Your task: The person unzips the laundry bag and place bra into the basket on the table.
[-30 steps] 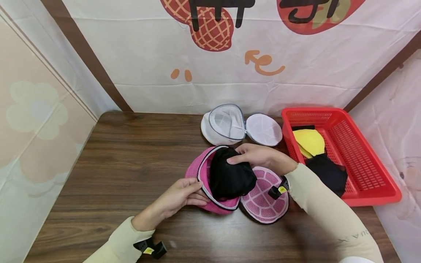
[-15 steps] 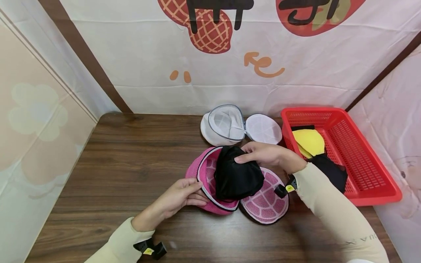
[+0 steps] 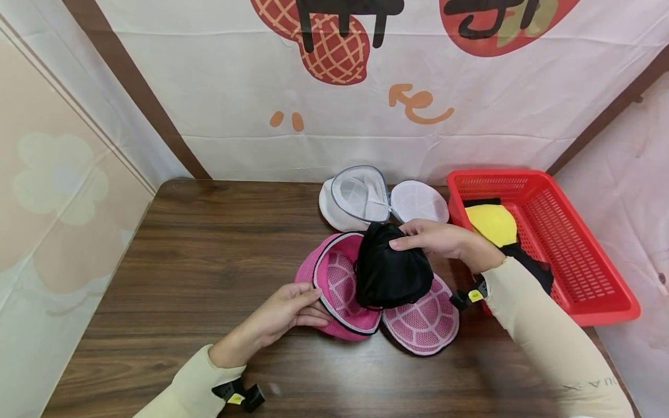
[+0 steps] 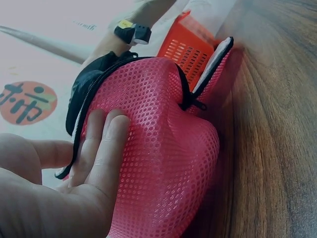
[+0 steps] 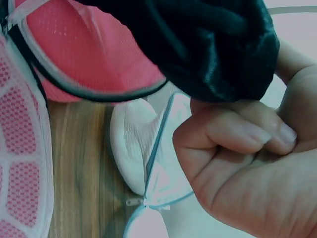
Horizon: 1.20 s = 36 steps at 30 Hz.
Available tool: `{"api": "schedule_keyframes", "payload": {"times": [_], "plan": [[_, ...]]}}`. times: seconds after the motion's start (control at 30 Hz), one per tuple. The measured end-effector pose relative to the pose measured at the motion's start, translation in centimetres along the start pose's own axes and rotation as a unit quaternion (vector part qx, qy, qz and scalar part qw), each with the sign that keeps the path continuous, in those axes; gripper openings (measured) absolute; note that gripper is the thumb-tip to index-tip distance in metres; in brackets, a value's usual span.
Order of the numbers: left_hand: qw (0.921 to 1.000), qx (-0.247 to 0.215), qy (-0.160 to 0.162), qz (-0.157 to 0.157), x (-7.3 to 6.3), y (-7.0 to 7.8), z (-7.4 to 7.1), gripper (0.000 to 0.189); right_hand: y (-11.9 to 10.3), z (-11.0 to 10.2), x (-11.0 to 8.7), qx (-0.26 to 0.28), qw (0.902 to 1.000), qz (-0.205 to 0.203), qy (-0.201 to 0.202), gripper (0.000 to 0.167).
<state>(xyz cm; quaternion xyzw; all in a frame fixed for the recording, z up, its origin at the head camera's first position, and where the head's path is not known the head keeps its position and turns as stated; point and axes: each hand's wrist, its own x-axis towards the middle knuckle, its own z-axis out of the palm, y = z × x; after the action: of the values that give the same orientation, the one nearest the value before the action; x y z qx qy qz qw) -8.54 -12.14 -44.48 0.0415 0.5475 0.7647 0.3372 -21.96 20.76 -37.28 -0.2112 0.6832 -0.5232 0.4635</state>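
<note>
Low over the table hangs a folded black bra (image 3: 393, 277), its top pinched by my right hand (image 3: 444, 239). It sits over the right part of the mouth of a pink mesh laundry bag (image 3: 307, 271) and partly covers the bag's round lid (image 3: 424, 330), which lies unzipped to the right. My left hand (image 3: 286, 312) pinches the bag's zippered rim at the near left. In the left wrist view, two fingers (image 4: 105, 153) lie against the outside of the pink mesh. The right wrist view shows curled fingers (image 5: 233, 126) under the black fabric.
Behind the pink bag stands a white mesh laundry bag (image 3: 337, 216), unzipped, with its lid (image 3: 420, 201) beside it. A red basket (image 3: 596, 318) at the right holds a yellow bra (image 3: 491, 224) and black garments (image 3: 530, 268). A printed cloth hangs behind the table (image 3: 219, 232).
My right hand has drawn the black bra rightward out of the pink bag, baring more of its inside. The left hand has kept its place on the rim.
</note>
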Motion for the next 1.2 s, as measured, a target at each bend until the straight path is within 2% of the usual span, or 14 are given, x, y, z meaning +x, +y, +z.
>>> {"api": "schedule_keyframes", "payload": {"times": [0.13, 0.33, 0.63, 0.93, 1.2], "plan": [[1.0, 0.0, 0.001, -0.001, 0.0, 0.0, 0.0, 0.022, 0.3, -0.7, -0.8, 0.0, 0.9999, -0.011, 0.0, 0.02], [1.0, 0.002, 0.001, -0.003, 0.0, -0.1, -0.1, 0.024, 0.4, -1.8, -2.6, -0.003, 0.9985, -0.045, 0.033, 0.025], [1.0, 0.0, 0.001, -0.001, 0.1, -0.1, -0.1, 0.024, 0.0, -3.5, -6.2, 0.025, 0.9972, -0.055, 0.044, 0.015], [1.0, 0.002, 0.005, -0.002, 0.1, -0.1, 0.0, 0.025, 0.6, -6.3, -9.6, 0.052, 0.9937, -0.098, -0.02, 0.032], [1.0, -0.005, 0.007, -0.002, 0.2, 0.0, 0.0, 0.024, 1.3, -8.6, -12.9, 0.038, 0.9917, -0.115, -0.043, 0.032]]}}
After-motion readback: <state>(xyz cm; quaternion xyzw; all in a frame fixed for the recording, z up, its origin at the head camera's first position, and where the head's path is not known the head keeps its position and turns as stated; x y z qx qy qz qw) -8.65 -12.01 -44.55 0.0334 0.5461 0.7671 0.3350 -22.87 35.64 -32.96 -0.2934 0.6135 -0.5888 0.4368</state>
